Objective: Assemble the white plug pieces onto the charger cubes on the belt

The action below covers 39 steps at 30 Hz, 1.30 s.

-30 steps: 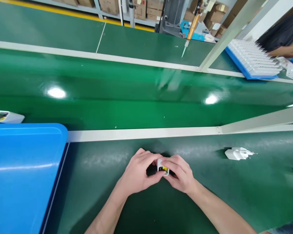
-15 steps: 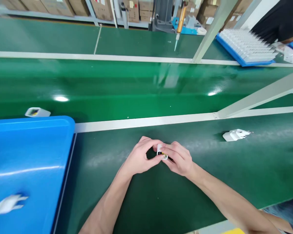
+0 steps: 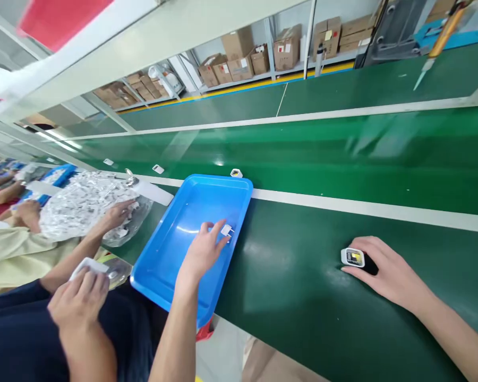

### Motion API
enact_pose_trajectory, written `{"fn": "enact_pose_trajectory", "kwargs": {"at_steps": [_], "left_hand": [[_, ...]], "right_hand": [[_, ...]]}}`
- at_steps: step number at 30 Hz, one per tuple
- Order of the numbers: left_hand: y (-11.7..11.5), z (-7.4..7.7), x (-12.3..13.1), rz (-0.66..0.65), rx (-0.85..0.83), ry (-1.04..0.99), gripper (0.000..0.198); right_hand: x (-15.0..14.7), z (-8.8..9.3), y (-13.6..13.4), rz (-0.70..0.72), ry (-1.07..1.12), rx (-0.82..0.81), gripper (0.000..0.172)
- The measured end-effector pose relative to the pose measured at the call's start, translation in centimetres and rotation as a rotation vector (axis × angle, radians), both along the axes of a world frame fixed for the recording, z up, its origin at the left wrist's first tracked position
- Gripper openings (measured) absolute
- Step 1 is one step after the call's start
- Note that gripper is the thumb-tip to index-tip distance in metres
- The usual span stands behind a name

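Two hands well apart: left hand (image 3: 202, 252) pinches a white plug piece (image 3: 226, 230) over the blue tray (image 3: 163, 276); right hand (image 3: 386, 270) grips a white charger body (image 3: 352, 257) on the table (image 3: 302, 297).

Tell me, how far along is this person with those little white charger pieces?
Midway, it seems. Done: three white shells sit on the glossy conveyor belt. In hand: the right hand holds an open shell with a yellow part on the bench; the left hand pinches a white plug piece in the blue tray. Left: joining them, probably.
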State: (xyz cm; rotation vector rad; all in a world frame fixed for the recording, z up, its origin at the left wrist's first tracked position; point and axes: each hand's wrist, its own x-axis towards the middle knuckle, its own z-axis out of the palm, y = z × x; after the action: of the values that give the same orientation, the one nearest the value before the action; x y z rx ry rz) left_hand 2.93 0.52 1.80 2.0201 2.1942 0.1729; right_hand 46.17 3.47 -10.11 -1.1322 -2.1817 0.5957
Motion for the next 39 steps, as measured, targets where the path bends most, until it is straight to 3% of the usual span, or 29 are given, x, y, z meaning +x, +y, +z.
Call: {"fn": "enact_pose_trajectory", "kwargs": {"at_steps": [3, 6, 8, 10, 13, 15, 17, 20, 23, 26, 31, 34, 39], "left_hand": [[1.0, -1.9, -1.9, -0.021, -0.102, -0.039, 0.034], [1.5, -1.7, 0.9, 0.073, 0.07, -0.088, 0.034], [1.2, -0.8, 4.8, 0.12, 0.205, -0.279, 0.036], [0.5, -0.1, 9.9, 0.076, 0.209, -0.606, 0.034], [-0.4, -0.1, 17.9, -0.062, -0.116, -1.084, 0.031], [-0.6, -0.6, 21.6, -0.114, -0.283, -1.215, 0.033], [-0.5, -1.3, 23.3, -0.162, -0.365, -1.248, 0.034], [-0.1, -1.9, 23.3, -0.225, -0.415, -1.227, 0.031], [0.5, -2.0, 22.3, -0.277, -0.431, -1.188, 0.029], [1.9, -2.5, 21.4, -0.341, -0.402, -1.09, 0.03], [4.6, -5.4, 20.7, -0.532, -0.115, -0.862, 0.039], [5.2, -7.2, 20.8, -0.673, -0.086, -0.844, 0.028], [5.0, -8.6, 21.3, -0.72, -0.047, -0.779, 0.022]], "right_hand": [[0.4, 1.0, 0.4, -0.067, 0.105, 0.053, 0.045], [0.5, 3.2, 0.2, -0.184, 0.214, 0.252, 0.032], [-0.1, 4.9, -0.3, -0.19, 0.235, 0.327, 0.028], [-1.0, 6.3, -1.0, -0.093, 0.192, 0.325, 0.03], [-2.1, 7.2, -2.0, 0.093, 0.062, 0.345, 0.031], [-1.9, 7.4, -2.7, 0.094, 0.07, 0.377, 0.023], [-1.3, 7.6, -3.1, 0.018, 0.107, 0.327, 0.014], [-0.4, 8.2, -3.6, -0.014, -0.009, 0.212, 0.018], [-0.1, 8.5, -3.5, 0.054, -0.204, 0.32, 0.02], [0.0, 8.0, -2.7, 0.021, -0.209, 0.409, 0.014], [0.1, 6.7, -0.5, 0.015, -0.14, 0.146, 0.011], [0.0, 6.7, 0.3, 0.048, -0.246, 0.024, 0.016], [-0.4, 7.6, 0.4, 0.037, -0.36, 0.047, 0.016]]}}
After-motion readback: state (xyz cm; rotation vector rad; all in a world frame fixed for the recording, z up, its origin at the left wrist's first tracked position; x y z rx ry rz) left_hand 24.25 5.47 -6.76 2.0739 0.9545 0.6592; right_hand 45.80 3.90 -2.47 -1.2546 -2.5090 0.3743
